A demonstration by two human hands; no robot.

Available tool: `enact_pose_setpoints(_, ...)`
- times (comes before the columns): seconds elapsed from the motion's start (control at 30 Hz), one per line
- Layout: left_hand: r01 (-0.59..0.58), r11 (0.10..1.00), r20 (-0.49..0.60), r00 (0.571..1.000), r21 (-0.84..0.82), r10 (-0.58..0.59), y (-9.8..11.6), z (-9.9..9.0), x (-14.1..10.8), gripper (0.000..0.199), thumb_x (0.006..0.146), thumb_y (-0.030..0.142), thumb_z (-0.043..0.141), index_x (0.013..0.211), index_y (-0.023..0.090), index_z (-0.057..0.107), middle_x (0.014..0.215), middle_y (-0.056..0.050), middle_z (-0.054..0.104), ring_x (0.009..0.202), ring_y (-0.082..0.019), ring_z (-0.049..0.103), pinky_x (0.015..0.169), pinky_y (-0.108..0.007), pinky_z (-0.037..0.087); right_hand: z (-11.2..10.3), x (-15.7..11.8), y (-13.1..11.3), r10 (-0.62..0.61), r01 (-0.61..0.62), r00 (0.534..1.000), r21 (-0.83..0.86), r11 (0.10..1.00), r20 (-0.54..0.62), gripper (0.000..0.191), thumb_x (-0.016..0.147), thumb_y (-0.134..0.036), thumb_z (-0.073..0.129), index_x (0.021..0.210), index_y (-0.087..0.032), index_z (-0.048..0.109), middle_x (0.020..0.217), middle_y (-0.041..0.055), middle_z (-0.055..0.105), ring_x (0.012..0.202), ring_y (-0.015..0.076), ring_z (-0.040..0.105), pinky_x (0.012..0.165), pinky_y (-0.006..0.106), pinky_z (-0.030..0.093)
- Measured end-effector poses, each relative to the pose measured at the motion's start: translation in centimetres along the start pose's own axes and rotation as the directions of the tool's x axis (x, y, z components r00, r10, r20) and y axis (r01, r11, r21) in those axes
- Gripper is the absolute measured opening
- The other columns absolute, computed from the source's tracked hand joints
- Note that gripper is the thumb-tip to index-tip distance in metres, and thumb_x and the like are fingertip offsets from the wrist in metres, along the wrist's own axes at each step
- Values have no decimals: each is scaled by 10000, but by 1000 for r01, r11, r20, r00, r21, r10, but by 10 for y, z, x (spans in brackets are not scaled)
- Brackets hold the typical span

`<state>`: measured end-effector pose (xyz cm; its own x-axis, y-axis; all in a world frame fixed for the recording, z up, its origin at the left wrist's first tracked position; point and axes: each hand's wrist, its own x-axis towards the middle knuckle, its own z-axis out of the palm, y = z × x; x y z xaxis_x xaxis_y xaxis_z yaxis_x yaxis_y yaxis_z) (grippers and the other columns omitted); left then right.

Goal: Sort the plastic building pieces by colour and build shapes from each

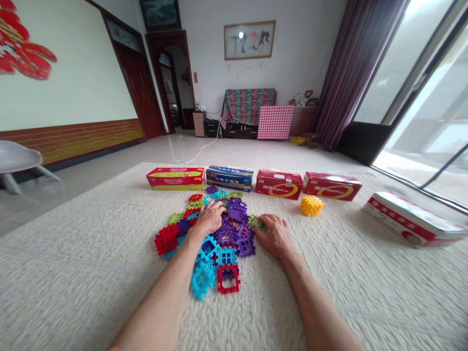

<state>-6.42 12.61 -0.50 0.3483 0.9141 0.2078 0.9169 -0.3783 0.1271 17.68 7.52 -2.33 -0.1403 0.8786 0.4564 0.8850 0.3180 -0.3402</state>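
Observation:
A heap of interlocking plastic building pieces lies on a pale quilted mat (109,263), with purple (237,213), blue (203,279) and red (228,280) pieces among them. My left hand (211,217) rests over the middle of the heap, its fingers stretched partly apart and bent down onto the pieces; the fingertips are partly hidden. At the heap's right edge, my right hand (276,235) has its thumb and fingers closed around a green building piece (254,221). To the right of that hand sits a yellow cube (311,205) made of joined pieces.
Behind the heap stand a red-and-yellow box (175,179), a blue box (229,178) and two red boxes (279,185). A white-and-red box (413,219) lies at the right. A white chair (18,158) is at far left, and a cable (201,148) crosses the floor.

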Motion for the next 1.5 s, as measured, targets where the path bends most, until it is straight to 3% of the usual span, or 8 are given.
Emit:
enact_pose_setpoints(0.33, -73, 995, -44, 997, -66, 70, -2, -12, 7, 356, 792, 116, 412, 950, 201, 719, 1071, -65, 676, 1099, -224, 529, 1000, -371, 396, 0, 0, 0, 29, -28, 999, 41, 999, -25, 218, 777, -332, 598, 958, -223, 650, 1024, 59, 676, 1011, 237, 562, 875, 368, 341)
enact_pose_setpoints(0.47, -93, 994, -107, 990, -60, 86, -4, -12, 8, 383, 770, 107, 442, 1060, 185, 680, 1128, -68, 656, 1112, -223, 524, 1005, -355, 401, 2, 1, 1, 33, -31, 999, 47, 998, -38, 223, 782, -352, 595, 955, -222, 648, 1023, 62, 675, 1003, 237, 569, 882, 375, 346)
enact_pose_setpoints(0.6, -27, 998, -120, 993, -60, 19, -2, -5, 7, 388, 812, 158, 467, 1163, 172, 631, 1188, -86, 631, 1123, -226, 529, 1005, -361, 398, 2, 1, 2, 30, -29, 999, 34, 999, -37, 230, 786, -355, 595, 962, -217, 649, 1035, 65, 673, 1016, 241, 567, 887, 380, 343)
enact_pose_setpoints(0.87, 84, 996, -96, 992, -17, -86, 2, -2, 5, 312, 876, 379, 478, 915, 205, 734, 1039, -82, 653, 1044, -212, 558, 961, -331, 394, 3, 1, 1, 39, -39, 999, 22, 999, -32, 228, 785, -347, 598, 964, -216, 652, 1033, 65, 674, 1016, 237, 569, 890, 376, 344)
enact_pose_setpoints(1.13, 132, 991, -99, 986, -36, -135, 8, -5, 6, 290, 856, 340, 494, 782, 169, 716, 930, -101, 672, 959, -215, 596, 866, -311, 424, 7, 2, 6, 47, -41, 995, 70, 997, -84, 281, 786, -349, 594, 1021, -200, 637, 1080, 83, 654, 1000, 231, 581, 897, 381, 361)
enact_pose_setpoints(1.3, 96, 994, -127, 987, -57, -103, 0, -24, 4, 349, 874, 347, 452, 690, 167, 687, 850, -88, 682, 861, -188, 614, 773, -269, 422, 3, 0, 3, 100, -99, 992, 8, 995, -75, 256, 774, -280, 582, 1007, -194, 647, 1115, 83, 635, 1031, 241, 571, 906, 383, 351)
enact_pose_setpoints(1.4, 81, 991, -50, 995, -106, -86, -7, -43, 2, 434, 869, 439, 439, 605, 182, 668, 729, -55, 679, 770, -177, 628, 703, -250, 412, -2, 0, -1, 112, -113, 993, -16, 994, -42, 243, 768, -242, 571, 992, -196, 654, 1109, 77, 636, 1043, 240, 564, 918, 383, 339)
enact_pose_setpoints(1.5, 166, 981, 4, 986, -102, -166, -10, -54, 1, 553, 889, 535, 347, 625, 185, 683, 656, -62, 676, 722, -189, 637, 671, -257, 412, -5, -1, -4, 113, -113, 993, -11, 994, -29, 233, 774, -246, 569, 985, -198, 654, 1107, 73, 638, 1053, 239, 557, 922, 378, 333)
